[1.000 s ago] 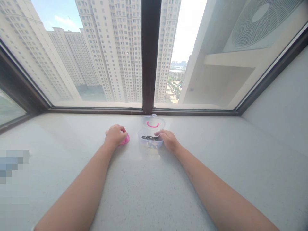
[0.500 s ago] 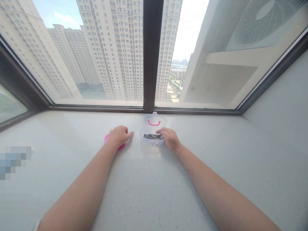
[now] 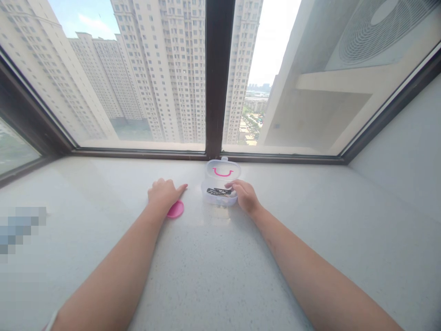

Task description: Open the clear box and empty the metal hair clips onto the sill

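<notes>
A clear plastic box (image 3: 217,201) stands on the white sill with its lid tipped open toward the window. The lid carries a pink curved handle (image 3: 223,173). Several black hair clips (image 3: 219,191) lie inside the box. My right hand (image 3: 245,195) grips the box's right side, its fingertips over the rim near the clips. To the left of the box, my left hand (image 3: 163,192) rests on the sill, thumb stretched out toward the box and nothing visible in it; its other fingers are partly hidden. Beside its wrist lies a flat pink round piece (image 3: 176,209), partly covered.
The pale speckled sill (image 3: 213,266) runs up to a dark window frame (image 3: 155,154). A thick dark upright bar (image 3: 217,82) rises behind the box. A white wall (image 3: 406,138) closes off the right side. A blurred patch (image 3: 20,230) sits at the far left.
My left hand has shifted slightly left and away from me, showing more of the pink piece's right part. The right hand remains at the box.
</notes>
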Available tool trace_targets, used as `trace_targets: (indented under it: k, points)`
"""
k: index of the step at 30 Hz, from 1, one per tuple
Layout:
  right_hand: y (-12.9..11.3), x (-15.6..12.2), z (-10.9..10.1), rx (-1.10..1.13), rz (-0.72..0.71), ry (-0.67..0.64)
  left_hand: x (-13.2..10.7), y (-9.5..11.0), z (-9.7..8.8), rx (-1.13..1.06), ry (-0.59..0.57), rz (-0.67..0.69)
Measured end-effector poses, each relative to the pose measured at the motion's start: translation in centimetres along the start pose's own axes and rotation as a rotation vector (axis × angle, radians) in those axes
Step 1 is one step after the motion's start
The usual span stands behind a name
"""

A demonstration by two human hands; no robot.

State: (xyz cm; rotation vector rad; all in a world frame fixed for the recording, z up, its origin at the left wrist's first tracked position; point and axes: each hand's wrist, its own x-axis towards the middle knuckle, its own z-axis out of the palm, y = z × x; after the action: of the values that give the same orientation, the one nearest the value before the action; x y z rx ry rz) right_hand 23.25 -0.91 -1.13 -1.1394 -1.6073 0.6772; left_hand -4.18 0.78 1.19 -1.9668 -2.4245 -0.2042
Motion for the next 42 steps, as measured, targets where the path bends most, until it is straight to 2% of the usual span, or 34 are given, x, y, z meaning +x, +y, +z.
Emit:
trace_targets:
  k: [4, 6, 8, 9, 11, 13, 15, 17, 19, 25, 27, 31, 33, 35, 40, 42]
  points:
    - [0.1, 0.0, -0.1, 0.002, -0.026, 0.009, -0.2, 0.3, -0.1, -0.016, 0.017, -0.006]
    - [0.1, 0.0, -0.2, 0.011, -0.035, 0.016, -0.4, 0.6, -0.5, -0.053, 0.113, 0.032]
    - [0.1, 0.0, -0.2, 0.025, -0.042, 0.014, -0.8, 1.1, -0.9, -0.195, 0.256, 0.151]
    - [0.0, 0.0, -0.2, 0.034, -0.047, 0.011, -1.0, 1.4, -1.1, -0.322, 0.293, 0.253]
    - [0.0, 0.0, -0.1, 0.047, -0.063, 0.002, -1.6, 2.1, -1.3, -0.602, 0.242, 0.477]
    - [-0.1, -0.1, -0.1, 0.044, -0.089, 0.002, -2.3, 2.8, -1.2, -0.776, 0.08, 0.663]
    - [-0.1, -0.1, 0.0, 0.027, -0.123, 0.006, -2.8, 3.4, -1.0, -0.892, -0.038, 0.727]
    - [-0.1, 0.0, 0.0, 0.02, -0.162, 0.002, -3.1, 3.9, -0.7, -0.973, -0.121, 0.73]
    - [-0.2, 0.0, 0.0, 0.027, -0.207, -0.016, -3.2, 4.3, -0.5, -1.031, -0.149, 0.705]
    - [-1.5, -0.2, 0.1, 0.049, -0.328, -0.09, -2.8, 4.6, -0.2, -1.145, -0.126, 0.631]
    - [-1.7, -0.3, 0.1, 0.061, -0.295, -0.114, -2.6, 4.5, -0.2, -1.185, -0.088, 0.627]
    - [-1.4, -0.5, -0.1, 0.13, -0.067, -0.229, -2.5, 4.2, -0.5, -1.261, -0.073, 0.657]
    - [-1.2, -0.5, -0.2, 0.156, -0.003, -0.265, -2.6, 4.2, -0.6, -1.281, -0.075, 0.651]
    - [-1.1, -0.5, -0.2, 0.161, -0.014, -0.263, -2.7, 4.3, -0.8, -1.307, -0.078, 0.631]
    - [-1.0, -0.5, -0.1, 0.153, -0.039, -0.253, -2.9, 4.2, -0.7, -1.413, -0.219, 0.606]
    - [-0.9, -0.6, -0.1, 0.126, -0.057, -0.248, -2.8, 4.1, -0.4, -1.425, -0.226, 0.555]
